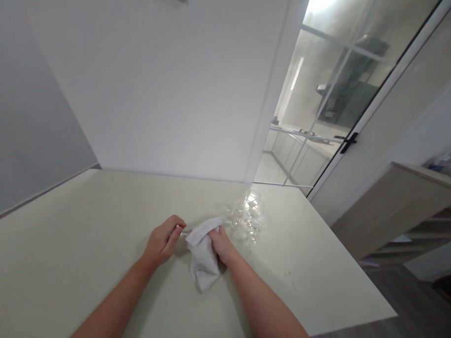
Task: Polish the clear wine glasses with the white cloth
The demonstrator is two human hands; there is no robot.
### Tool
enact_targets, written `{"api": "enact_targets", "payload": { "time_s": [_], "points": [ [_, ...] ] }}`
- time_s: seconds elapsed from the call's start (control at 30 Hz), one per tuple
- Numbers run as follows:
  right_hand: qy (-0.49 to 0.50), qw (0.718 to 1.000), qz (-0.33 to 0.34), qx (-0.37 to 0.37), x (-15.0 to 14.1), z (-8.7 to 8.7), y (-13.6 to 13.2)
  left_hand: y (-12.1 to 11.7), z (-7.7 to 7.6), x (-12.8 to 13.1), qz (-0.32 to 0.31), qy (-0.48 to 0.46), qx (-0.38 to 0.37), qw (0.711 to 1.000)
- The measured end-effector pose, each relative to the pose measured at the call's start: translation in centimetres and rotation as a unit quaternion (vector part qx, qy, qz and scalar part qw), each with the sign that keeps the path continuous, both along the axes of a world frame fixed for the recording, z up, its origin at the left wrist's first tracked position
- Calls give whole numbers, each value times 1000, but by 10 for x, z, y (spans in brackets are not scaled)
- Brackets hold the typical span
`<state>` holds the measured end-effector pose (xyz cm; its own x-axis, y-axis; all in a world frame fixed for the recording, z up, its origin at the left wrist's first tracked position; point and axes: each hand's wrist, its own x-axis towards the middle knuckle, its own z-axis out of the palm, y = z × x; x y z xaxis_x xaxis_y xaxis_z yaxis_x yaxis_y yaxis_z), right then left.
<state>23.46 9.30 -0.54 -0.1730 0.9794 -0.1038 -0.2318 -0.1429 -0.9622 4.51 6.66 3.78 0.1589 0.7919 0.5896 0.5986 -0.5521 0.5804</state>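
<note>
My left hand [165, 241] is closed around the end of a clear stemmed glass [186, 232]; only a short bit of its thin stem shows between hand and cloth. A white cloth [204, 259] covers the rest of it, so the bowl is hidden. My right hand [221, 244] grips the cloth from the right, its fingers partly tucked into the folds. The cloth's lower end hangs toward the table. Just beyond my right hand, several clear glasses [249, 214] stand close together; their exact shapes blur into one another.
The pale table [97, 243] meets a white wall [158, 88] at the back. Its right edge runs beside a glass-paned door [317, 93] with a black handle [348, 142]. A wooden shelf unit [405, 210] stands on the right, past the table's edge.
</note>
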Motion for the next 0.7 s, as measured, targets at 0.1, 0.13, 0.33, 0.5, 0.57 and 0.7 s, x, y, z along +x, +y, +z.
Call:
{"api": "enact_targets", "payload": {
  "time_s": [0.1, 0.13, 0.33, 0.5, 0.57, 0.7],
  "points": [
    [-20, 1000, 0, 6, 0, 0, -1, 5, -1, -2, 16, -24, -33, 999],
    [-24, 1000, 1, 8, -1, 1, -2, 6, -1, -2, 18, -33, -40, 999],
    [-26, 999, 10, 19, 0, 6, -5, 10, -1, 0, 25, -62, -61, 996],
    [-19, 999, 22, 37, 1, 10, -7, 9, 0, 1, 28, -72, -75, 994],
    [-18, 999, 25, 44, 1, 12, -7, 9, 0, 2, 28, -75, -77, 994],
    [-25, 999, 19, 38, 1, 13, -8, 9, 0, 1, 24, -75, -84, 993]
  ]
}}
